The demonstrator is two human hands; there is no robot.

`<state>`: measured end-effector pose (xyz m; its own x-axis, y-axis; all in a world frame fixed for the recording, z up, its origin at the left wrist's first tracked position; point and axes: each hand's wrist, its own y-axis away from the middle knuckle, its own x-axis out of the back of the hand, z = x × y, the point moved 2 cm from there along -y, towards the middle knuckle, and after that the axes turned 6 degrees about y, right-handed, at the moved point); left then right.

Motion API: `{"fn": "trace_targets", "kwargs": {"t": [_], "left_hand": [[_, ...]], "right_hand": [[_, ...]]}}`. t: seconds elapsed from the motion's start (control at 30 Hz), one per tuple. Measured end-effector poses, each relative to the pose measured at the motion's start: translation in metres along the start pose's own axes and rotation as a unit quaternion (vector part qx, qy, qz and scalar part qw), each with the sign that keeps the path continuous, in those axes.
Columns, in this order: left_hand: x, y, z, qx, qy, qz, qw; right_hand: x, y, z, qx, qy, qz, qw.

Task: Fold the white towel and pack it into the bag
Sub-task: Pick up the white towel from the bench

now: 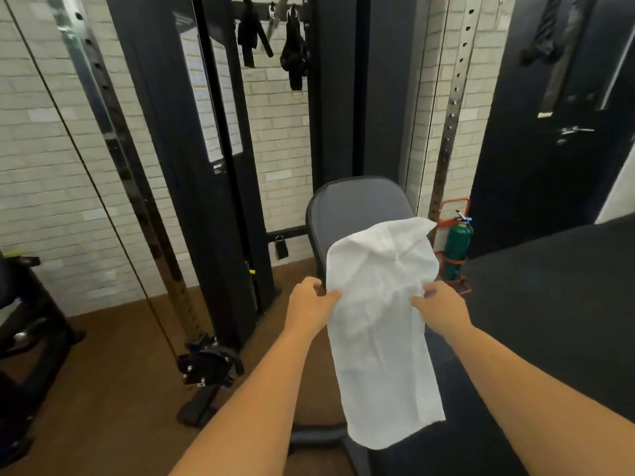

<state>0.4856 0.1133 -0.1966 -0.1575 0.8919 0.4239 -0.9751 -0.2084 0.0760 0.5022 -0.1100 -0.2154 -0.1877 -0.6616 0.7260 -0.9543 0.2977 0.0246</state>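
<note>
The white towel (381, 324) hangs lengthwise in the air over a dark padded bench (357, 207). Its far end flops toward the bench top and its near end dangles below my hands. My left hand (311, 304) pinches the towel's left edge. My right hand (441, 305) pinches the right edge at about the same height. No bag is in view.
A black cable machine frame (192, 166) with a pulley attachment (206, 365) stands on the wooden floor to the left. Straps (293, 56) hang on the back rack. A green fire extinguisher (457, 249) sits right of the bench, beside a black mat (556, 304).
</note>
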Motion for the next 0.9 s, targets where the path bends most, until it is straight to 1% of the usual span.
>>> {"fn": "trace_targets", "kwargs": {"t": [0.1,0.2,0.33,0.43,0.53,0.63,0.7,0.83,0.9], "left_hand": [[-0.014,-0.023,-0.008,0.009,0.015,-0.007,1.0],[-0.02,-0.034,-0.011,0.003,0.025,0.015,1.0],[-0.023,-0.039,-0.011,-0.029,0.009,0.033,0.999],[-0.022,-0.035,-0.009,-0.037,-0.009,0.045,0.998],[-0.018,-0.028,-0.006,-0.032,0.007,0.046,0.998],[-0.011,-0.011,0.0,-0.031,0.031,0.023,0.999],[-0.006,0.011,0.008,-0.024,0.068,-0.003,0.997],[0.001,0.075,0.021,0.014,0.151,-0.027,0.988],[0.004,0.116,0.027,0.044,0.183,-0.01,0.982]], "right_hand": [[-0.017,-0.014,0.009,-0.043,-0.031,0.042,0.998],[-0.021,-0.022,0.012,-0.058,-0.043,0.068,0.995],[-0.023,-0.028,0.015,-0.068,-0.052,0.065,0.994],[-0.021,-0.024,0.013,-0.07,-0.057,0.068,0.994],[-0.015,-0.015,0.013,-0.081,-0.105,0.059,0.989],[-0.001,-0.002,0.016,-0.101,-0.17,0.039,0.98],[0.011,0.008,0.02,-0.114,-0.201,0.012,0.973],[0.045,0.045,0.03,-0.15,-0.208,-0.075,0.964],[0.069,0.077,0.039,-0.163,-0.23,-0.12,0.952]]}}
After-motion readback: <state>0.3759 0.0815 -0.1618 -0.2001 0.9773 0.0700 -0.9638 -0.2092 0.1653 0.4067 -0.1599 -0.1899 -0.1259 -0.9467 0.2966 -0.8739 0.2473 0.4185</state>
